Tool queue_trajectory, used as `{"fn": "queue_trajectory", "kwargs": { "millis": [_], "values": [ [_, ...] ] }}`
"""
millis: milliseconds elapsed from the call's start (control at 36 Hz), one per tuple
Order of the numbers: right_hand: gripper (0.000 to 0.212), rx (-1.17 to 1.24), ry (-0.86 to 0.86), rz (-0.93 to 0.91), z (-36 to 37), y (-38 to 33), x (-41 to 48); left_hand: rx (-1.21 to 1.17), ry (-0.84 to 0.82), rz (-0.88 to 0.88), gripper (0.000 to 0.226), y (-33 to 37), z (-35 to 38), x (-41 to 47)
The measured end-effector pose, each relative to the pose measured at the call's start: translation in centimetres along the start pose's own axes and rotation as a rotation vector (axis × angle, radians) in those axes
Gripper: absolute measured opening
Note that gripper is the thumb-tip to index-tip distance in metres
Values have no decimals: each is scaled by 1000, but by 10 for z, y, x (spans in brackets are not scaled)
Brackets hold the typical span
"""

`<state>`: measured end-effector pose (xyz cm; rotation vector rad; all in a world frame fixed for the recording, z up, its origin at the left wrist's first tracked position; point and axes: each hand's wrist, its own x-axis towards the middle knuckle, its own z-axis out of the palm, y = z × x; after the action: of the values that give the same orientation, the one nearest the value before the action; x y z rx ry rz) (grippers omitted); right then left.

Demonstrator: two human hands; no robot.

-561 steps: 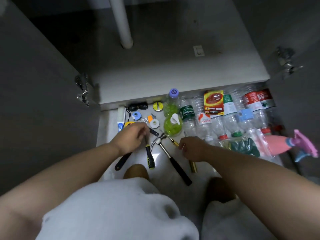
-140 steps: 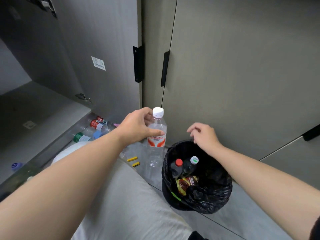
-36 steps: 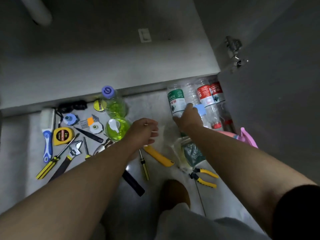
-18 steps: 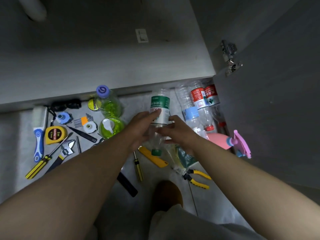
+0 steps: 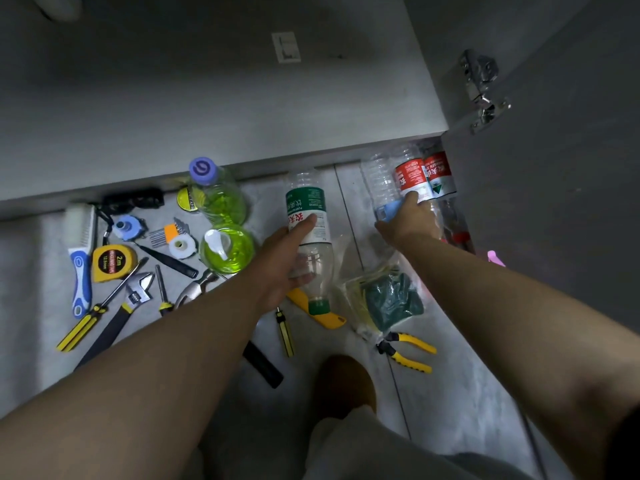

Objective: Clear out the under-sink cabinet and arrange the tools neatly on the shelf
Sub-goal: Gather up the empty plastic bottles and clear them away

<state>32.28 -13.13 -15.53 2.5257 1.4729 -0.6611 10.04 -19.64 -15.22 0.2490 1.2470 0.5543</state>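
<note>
The green-labelled bottle (image 5: pixel 306 206) is in the left hand (image 5: pixel 282 263), clear, with its base toward the cabinet (image 5: pixel 207 98) and its green cap toward the person. The left fingers are curled round its body below the label, and the thumb lies along the label. In this view the cap sits over a yellow utility knife (image 5: pixel 327 317) that lies on the floor (image 5: pixel 450 393).

The right hand (image 5: pixel 408 221) reaches to the floor's far right corner, by the open cabinet door (image 5: pixel 554 168). Its fingers are curled over the blue-labelled bottle (image 5: pixel 381 185), which lies on its side just beside two red-labelled bottles (image 5: pixel 412 174) at the cabinet's front edge.

Nearer the person, between the two forearms, lies a clear bag of green scouring pads (image 5: pixel 388 303). Yellow-handled pliers (image 5: pixel 407 351) lie just beside its near end. A pink sprayer (image 5: pixel 495 258) shows at the door's edge.

Toward the floor's far edge, left of the held bottle, stand two bottles of green liquid (image 5: pixel 218 199). The tools are spread over the left part of the floor: a blue-and-white brush (image 5: pixel 81 258), a yellow tape measure (image 5: pixel 112 263), an adjustable wrench (image 5: pixel 138 289), a yellow-and-black screwdriver (image 5: pixel 97 311), a set of hex keys (image 5: pixel 166 233) and a white roll of tape (image 5: pixel 180 245). A hammer head (image 5: pixel 194 289) shows beside the left forearm, and a smaller yellow screwdriver (image 5: pixel 285 332) lies under the left wrist.
</note>
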Motion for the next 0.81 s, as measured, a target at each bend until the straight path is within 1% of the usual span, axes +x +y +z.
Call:
{"fn": "queue_trajectory", "kwargs": {
  "millis": [83,194,278,389,500,583,722,806],
  "values": [
    [80,22,-35,12,2,-4,7,-70,-21,-42,55,-1,-4,4],
    [77,50,-19,15,-1,-4,10,-164,-73,-93,59,-1,-9,6],
    [77,10,28,16,-9,2,9,-218,-113,-112,58,2,-7,2],
    [69,3,111,-12,-27,7,4,-211,-136,-116,53,8,4,-10],
    [71,25,133,-41,-53,7,-9,-148,-180,-106,53,16,17,-28],
    [66,97,128,-41,-76,7,-25,-76,-183,-87,51,23,22,-44],
    [64,218,88,-57,-115,19,-70,82,-233,6,43,40,36,-86],
    [55,282,65,-59,-141,32,-107,195,-219,56,44,51,49,-115]
  ]
}}
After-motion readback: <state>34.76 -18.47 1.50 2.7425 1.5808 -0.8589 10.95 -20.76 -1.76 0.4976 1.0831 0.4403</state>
